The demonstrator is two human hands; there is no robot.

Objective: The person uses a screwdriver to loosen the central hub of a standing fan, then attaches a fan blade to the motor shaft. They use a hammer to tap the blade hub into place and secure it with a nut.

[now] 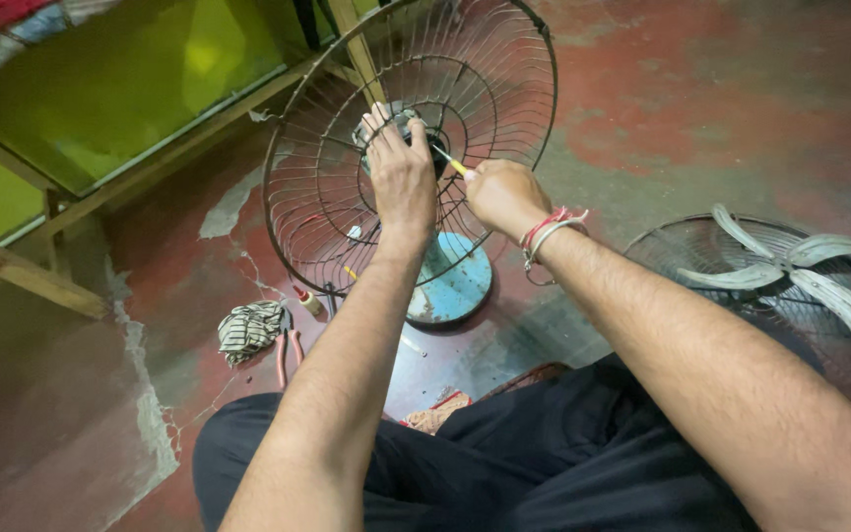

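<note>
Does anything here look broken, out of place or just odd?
Yes. The fan is in pieces: its rear wire guard stands bare on the blue base, while the blade set lies on another guard on the floor at right. The red floor paint is cracked and worn, with grey patches showing.

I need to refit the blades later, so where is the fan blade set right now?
In the head view the fan blade set lies at the right, on the detached wire guard on the red floor, beyond the right forearm and apart from both hands.
</note>
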